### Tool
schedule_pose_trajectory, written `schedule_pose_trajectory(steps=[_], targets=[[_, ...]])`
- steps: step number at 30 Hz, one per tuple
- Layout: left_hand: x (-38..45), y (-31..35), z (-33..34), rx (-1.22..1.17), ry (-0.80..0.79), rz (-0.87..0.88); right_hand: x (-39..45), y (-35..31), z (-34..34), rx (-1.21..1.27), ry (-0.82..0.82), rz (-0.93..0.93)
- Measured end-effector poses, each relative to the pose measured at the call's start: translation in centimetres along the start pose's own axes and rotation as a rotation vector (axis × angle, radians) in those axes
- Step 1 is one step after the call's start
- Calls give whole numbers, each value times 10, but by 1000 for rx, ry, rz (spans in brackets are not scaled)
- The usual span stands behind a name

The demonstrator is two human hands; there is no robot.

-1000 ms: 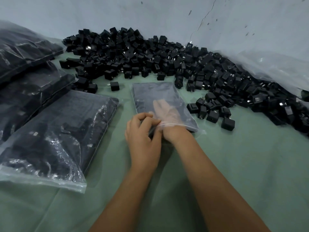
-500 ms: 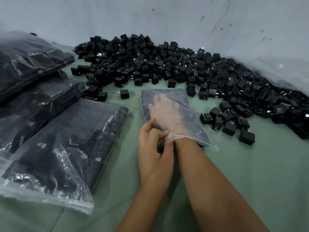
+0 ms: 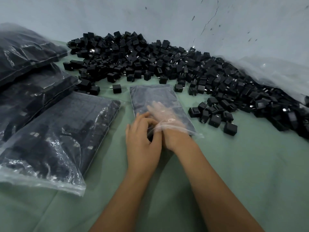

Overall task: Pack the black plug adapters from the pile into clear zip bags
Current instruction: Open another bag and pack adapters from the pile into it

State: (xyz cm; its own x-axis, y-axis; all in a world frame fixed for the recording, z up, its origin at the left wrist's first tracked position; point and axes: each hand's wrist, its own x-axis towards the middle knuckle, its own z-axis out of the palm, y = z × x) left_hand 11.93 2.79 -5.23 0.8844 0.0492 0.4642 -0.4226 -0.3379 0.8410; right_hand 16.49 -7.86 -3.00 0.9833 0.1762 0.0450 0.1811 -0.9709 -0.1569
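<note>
Clear plastic is the business of the moment in the head view, the only view there is: a small zip bag (image 3: 155,99) lies flat on the green cloth (image 3: 250,164) with its mouth toward the person. The right hand (image 3: 164,114) is pushed inside it up to the wrist, fingers spread fairly straight and seen hazily through the film. The left hand (image 3: 142,136) sits just beside that wrist with its fingers curled, pinching the bag's near edge to hold the mouth apart.

By my judgement the step in hand is opening and shaping this bag before filling. The bag looks dark, but I cannot tell whether anything lies inside besides the hand. The next move would call for drawing the right hand out while the left holds the mouth open, then reaching to the adapters closest on the right.

The pile of black plug adapters (image 3: 167,64) sprawls along the wall (image 3: 150,17) beyond the bag, with a loose cluster (image 3: 214,113) just right of it and a single stray adapter (image 3: 116,88) near its far left corner.

Filled bags lie on the left: the nearest filled bag (image 3: 55,139) is packed flat with black adapters, and further filled bags (image 3: 28,67) are stacked behind it. Crumpled clear sheeting (image 3: 275,72) rests against the wall on the right.
</note>
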Motion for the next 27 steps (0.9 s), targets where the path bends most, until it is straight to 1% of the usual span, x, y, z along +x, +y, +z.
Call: schedule_pose_trajectory(steps=[2, 3, 4, 7, 9, 11, 12, 13, 14, 15, 16, 17, 18, 19, 21, 23, 27], targets=[[0, -1, -2, 137, -36, 43, -29, 1, 3, 98, 145, -63], [1, -2, -4, 199, -63, 64, -44, 3, 5, 147, 285, -104], [2, -2, -5, 245, -93, 83, -60, 3, 4, 193, 387, -129], [1, -2, -8, 311, -192, 133, -80, 11, 3, 138, 787, -195], [0, -4, -9, 347, -263, 136, -86, 23, 1, 182, 965, -105], [-1, -7, -9, 356, -311, 87, -89, 43, 0, 271, 1073, 128], [0, -9, -9, 337, -310, 58, -90, 57, -1, 314, 1079, 280], [1, -11, -9, 313, -297, 35, -91, 71, -1, 339, 1031, 436], [2, -13, -9, 300, -282, 24, -92, 86, 0, 337, 921, 596], [3, -14, -8, 301, -276, 25, -95, 97, 0, 329, 768, 741], [5, -15, -8, 308, -278, 32, -96, 105, 0, 338, 628, 846], [6, -16, -8, 308, -282, 38, -97, 110, 1, 337, 520, 893], [8, -17, -8, 300, -283, 41, -97, 111, 4, 315, 465, 885], [9, -17, -8, 288, -281, 42, -96, 110, 8, 287, 450, 850], [11, -18, -8, 278, -273, 34, -95, 106, 12, 275, 509, 781], [11, -18, -8, 285, -273, 34, -96, 103, 11, 283, 583, 765], [12, -18, -8, 276, -274, 42, -95, 103, 14, 254, 579, 776]])
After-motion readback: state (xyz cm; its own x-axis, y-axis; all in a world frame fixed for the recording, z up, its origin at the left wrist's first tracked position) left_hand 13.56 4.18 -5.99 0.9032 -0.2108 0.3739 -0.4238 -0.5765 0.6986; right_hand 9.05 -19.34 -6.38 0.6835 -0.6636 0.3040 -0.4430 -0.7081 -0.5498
